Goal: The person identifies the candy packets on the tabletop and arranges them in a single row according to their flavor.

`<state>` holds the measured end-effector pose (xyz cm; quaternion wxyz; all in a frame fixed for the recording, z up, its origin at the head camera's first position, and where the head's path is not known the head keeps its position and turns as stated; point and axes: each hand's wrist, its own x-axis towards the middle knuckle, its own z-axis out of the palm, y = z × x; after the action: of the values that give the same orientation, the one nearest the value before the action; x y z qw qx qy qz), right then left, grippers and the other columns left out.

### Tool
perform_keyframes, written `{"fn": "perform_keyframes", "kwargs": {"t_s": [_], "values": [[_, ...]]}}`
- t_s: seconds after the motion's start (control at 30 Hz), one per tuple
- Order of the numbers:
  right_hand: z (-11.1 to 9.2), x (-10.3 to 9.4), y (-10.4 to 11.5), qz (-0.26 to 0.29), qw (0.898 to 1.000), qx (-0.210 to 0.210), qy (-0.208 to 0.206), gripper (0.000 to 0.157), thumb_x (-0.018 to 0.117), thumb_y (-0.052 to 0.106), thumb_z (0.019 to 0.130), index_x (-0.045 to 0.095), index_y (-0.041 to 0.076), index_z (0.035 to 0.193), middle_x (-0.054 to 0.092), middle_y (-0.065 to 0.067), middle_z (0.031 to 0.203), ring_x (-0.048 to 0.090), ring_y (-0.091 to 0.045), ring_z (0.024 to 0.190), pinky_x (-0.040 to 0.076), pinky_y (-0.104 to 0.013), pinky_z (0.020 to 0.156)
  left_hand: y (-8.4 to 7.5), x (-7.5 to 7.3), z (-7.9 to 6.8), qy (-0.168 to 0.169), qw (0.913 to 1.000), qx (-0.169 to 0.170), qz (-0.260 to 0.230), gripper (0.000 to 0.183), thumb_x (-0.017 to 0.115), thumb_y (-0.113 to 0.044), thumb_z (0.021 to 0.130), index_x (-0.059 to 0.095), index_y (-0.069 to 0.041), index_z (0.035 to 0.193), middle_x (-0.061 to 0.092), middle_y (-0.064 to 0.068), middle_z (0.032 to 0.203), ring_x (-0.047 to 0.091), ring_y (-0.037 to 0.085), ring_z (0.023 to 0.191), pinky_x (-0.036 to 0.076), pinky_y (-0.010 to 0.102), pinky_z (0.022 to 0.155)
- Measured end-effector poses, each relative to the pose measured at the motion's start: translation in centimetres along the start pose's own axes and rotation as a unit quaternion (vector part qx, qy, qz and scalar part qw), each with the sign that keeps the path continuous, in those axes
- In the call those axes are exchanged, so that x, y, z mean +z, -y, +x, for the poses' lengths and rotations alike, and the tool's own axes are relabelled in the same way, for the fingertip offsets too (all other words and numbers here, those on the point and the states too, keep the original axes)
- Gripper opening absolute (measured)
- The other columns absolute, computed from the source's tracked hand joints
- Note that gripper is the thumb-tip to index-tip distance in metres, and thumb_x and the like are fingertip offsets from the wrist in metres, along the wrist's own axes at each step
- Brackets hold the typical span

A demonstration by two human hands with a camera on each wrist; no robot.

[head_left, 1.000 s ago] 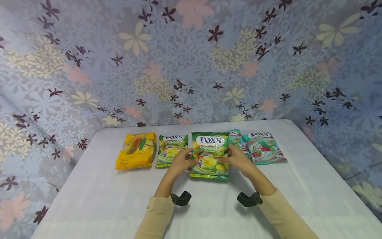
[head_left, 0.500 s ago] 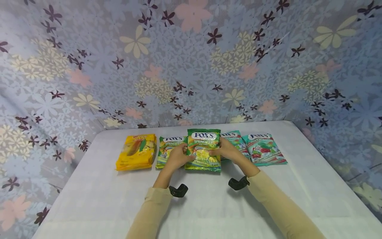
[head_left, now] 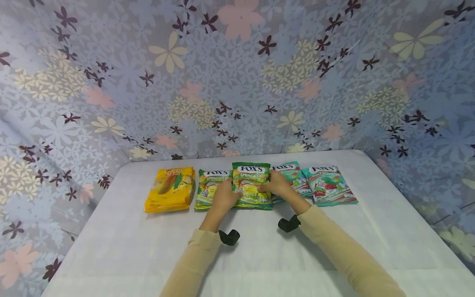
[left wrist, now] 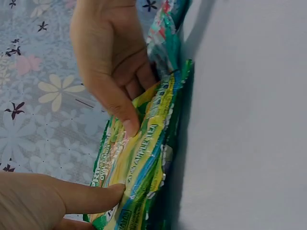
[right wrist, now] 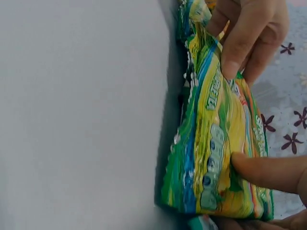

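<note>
Both hands hold a green and yellow FOX'S Spring Tea candy bag [head_left: 252, 181] at the middle of the row, low over the table or on it. My left hand [head_left: 224, 196] grips its left side, thumb on the front. On the opposite side, my right hand [head_left: 279, 184] pinches the bag with its thumb on the front. Close up, the left wrist view shows the bag [left wrist: 139, 158] between the two thumbs; in the right wrist view the bag's lower edge [right wrist: 192, 158] is near the white cloth. The fingers behind it are partly hidden.
Left of the held bag lie a second Spring Tea bag [head_left: 208, 187] and a yellow packet [head_left: 170, 189]. On the right are two teal FOX'S bags, one [head_left: 297, 175] partly covered by the right hand, the other [head_left: 329, 185] fully visible. A floral curtain [head_left: 237, 82] stands behind the white table [head_left: 259, 264].
The held Spring Tea bag has moved left and back into the row, beside the other Spring Tea bag, and lower. Both hands moved along with it, keeping their grip.
</note>
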<state>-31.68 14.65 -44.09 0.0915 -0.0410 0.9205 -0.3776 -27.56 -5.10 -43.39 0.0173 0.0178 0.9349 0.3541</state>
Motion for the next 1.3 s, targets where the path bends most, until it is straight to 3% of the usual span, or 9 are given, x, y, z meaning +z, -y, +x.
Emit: {"fn": "perform_keyframes", "kwargs": {"t_s": [0.07, 0.13, 0.27, 0.37, 0.6, 0.83, 0.97, 1.1, 1.3], "values": [[-0.2, 0.1, 0.2, -0.01, 1.0, -0.003, -0.015, 0.058, 0.08, 0.026, 0.081, 0.053, -0.011, 0.117, 0.06, -0.023, 0.099, 0.057, -0.032, 0.081, 0.047, -0.041, 0.064, 0.0, 0.2, 0.0, -0.007, 1.0, 0.004, 0.0, 0.068, 0.077, -0.019, 0.085, 0.045, 0.009, 0.138, 0.051, 0.026, 0.134, 0.051, 0.04, 0.121, 0.046, 0.05, 0.094], [-0.6, 0.2, 0.5, -0.023, 0.999, -0.003, -0.03, 0.058, 0.08, 0.026, 0.081, 0.054, -0.011, 0.116, 0.061, -0.023, 0.099, 0.058, -0.031, 0.08, 0.047, -0.039, 0.063, 0.0, 0.4, -0.1, -0.013, 0.9999, 0.008, 0.002, 0.067, 0.076, -0.019, 0.085, 0.045, 0.009, 0.138, 0.048, 0.027, 0.136, 0.048, 0.041, 0.124, 0.044, 0.05, 0.097], [-1.4, 0.4, 1.2, -0.043, 0.998, 0.005, -0.047, 0.073, 0.079, 0.027, 0.082, 0.046, -0.014, 0.132, 0.056, -0.031, 0.122, 0.06, -0.04, 0.1, 0.052, -0.048, 0.077, -0.1, 0.7, -0.3, -0.03, 0.9993, 0.022, 0.009, 0.065, 0.074, -0.018, 0.086, 0.045, 0.014, 0.136, 0.045, 0.03, 0.137, 0.044, 0.042, 0.126, 0.043, 0.049, 0.098], [-1.7, 0.4, 1.6, -0.057, 0.997, 0.013, -0.052, 0.081, 0.077, 0.028, 0.084, 0.037, -0.013, 0.141, 0.048, -0.032, 0.134, 0.055, -0.044, 0.113, 0.049, -0.054, 0.087, -0.2, 1.0, -0.5, -0.042, 0.9985, 0.03, 0.017, 0.064, 0.074, -0.017, 0.087, 0.045, 0.016, 0.134, 0.046, 0.032, 0.135, 0.046, 0.042, 0.125, 0.044, 0.048, 0.097], [-1.8, 0.6, 1.5, -0.113, 0.992, 0.026, -0.045, 0.081, 0.074, 0.037, 0.086, 0.038, -0.007, 0.144, 0.05, -0.027, 0.136, 0.056, -0.042, 0.112, 0.051, -0.054, 0.083, -0.4, 1.2, -1.2, -0.064, 0.9966, 0.036, 0.038, 0.063, 0.073, -0.017, 0.087, 0.046, 0.016, 0.133, 0.048, 0.032, 0.131, 0.049, 0.043, 0.12, 0.05, 0.048, 0.088], [-1.8, 0.9, 1.4, -0.153, 0.987, 0.033, -0.044, 0.079, 0.073, 0.041, 0.086, 0.043, -0.006, 0.141, 0.058, -0.026, 0.126, 0.064, -0.038, 0.094, 0.054, -0.049, 0.067, -0.5, 1.3, -1.2, -0.061, 0.9961, 0.033, 0.054, 0.064, 0.072, -0.018, 0.088, 0.045, 0.014, 0.135, 0.049, 0.03, 0.13, 0.053, 0.041, 0.116, 0.051, 0.047, 0.087], [-2.1, 1.0, 1.3, -0.128, 0.99, 0.015, -0.054, 0.071, 0.073, 0.037, 0.086, 0.048, -0.005, 0.137, 0.065, -0.022, 0.105, 0.064, -0.034, 0.081, 0.051, -0.043, 0.059, -0.5, 1.2, -1.3, -0.061, 0.9956, 0.037, 0.061, 0.063, 0.072, -0.018, 0.088, 0.046, 0.015, 0.135, 0.049, 0.03, 0.131, 0.052, 0.041, 0.117, 0.051, 0.048, 0.087], [-2.4, 1.0, 1.2, -0.093, 0.993, -0.017, -0.068, 0.058, 0.076, 0.026, 0.085, 0.055, -0.003, 0.131, 0.06, -0.016, 0.086, 0.055, -0.027, 0.069, 0.042, -0.037, 0.054, -0.6, 1.0, -1.4, -0.066, 0.9944, 0.041, 0.072, 0.062, 0.073, -0.019, 0.087, 0.048, 0.015, 0.133, 0.051, 0.03, 0.129, 0.053, 0.042, 0.116, 0.051, 0.049, 0.086], [-2.9, 0.7, 1.0, -0.076, 0.993, -0.038, -0.08, 0.051, 0.075, 0.017, 0.085, 0.058, -0.001, 0.129, 0.061, -0.012, 0.089, 0.053, -0.022, 0.069, 0.041, -0.034, 0.054, -0.7, 0.8, -1.4, -0.073, 0.9933, 0.044, 0.077, 0.061, 0.075, -0.018, 0.086, 0.05, 0.015, 0.131, 0.052, 0.03, 0.128, 0.053, 0.042, 0.116, 0.051, 0.05, 0.087]]}}
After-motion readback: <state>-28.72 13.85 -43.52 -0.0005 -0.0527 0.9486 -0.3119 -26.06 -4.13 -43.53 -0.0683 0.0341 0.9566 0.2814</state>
